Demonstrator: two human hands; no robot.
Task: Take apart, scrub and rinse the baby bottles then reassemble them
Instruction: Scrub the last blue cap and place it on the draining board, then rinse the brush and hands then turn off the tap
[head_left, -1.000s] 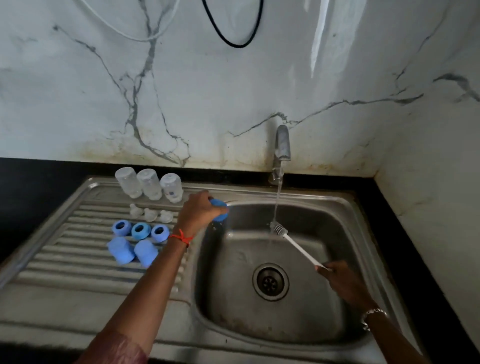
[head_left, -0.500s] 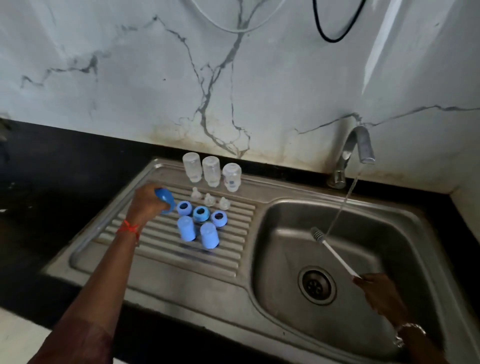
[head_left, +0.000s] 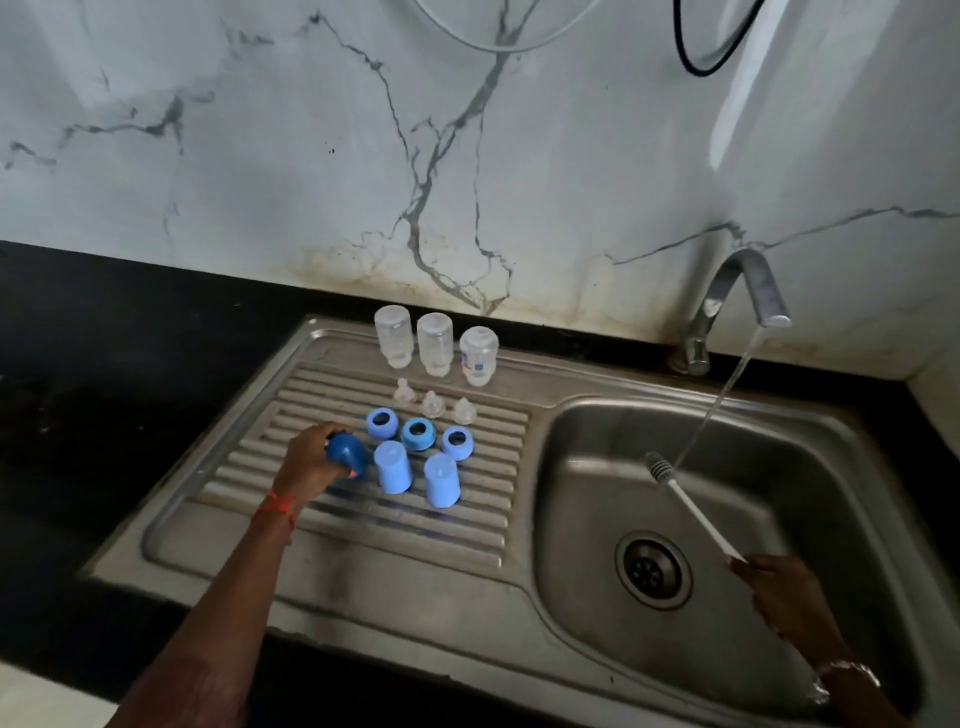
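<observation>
Three clear bottles (head_left: 435, 344) stand upside down at the back of the steel drainboard (head_left: 363, 525). In front of them lie three clear teats (head_left: 431, 404), then three blue collar rings (head_left: 418, 434), then two light blue caps (head_left: 441, 480). My left hand (head_left: 311, 460) grips a darker blue cap (head_left: 347, 455) just left of those two caps, low over the ribs. My right hand (head_left: 779, 590) holds the white handle of a small bottle brush (head_left: 685, 499) over the sink basin (head_left: 737, 644), its bristle head beside the water stream.
The tap (head_left: 748, 291) at the back right is running; its stream falls slantwise into the basin toward the drain (head_left: 653, 569). Black countertop (head_left: 104, 395) lies left of the sink. A marble wall stands behind, with a black and a white cable hanging at the top.
My left hand carried the dark blue cap from the basin's edge across to the drainboard and down beside the two light blue caps. The brush stayed under the stream. The view swung left.
</observation>
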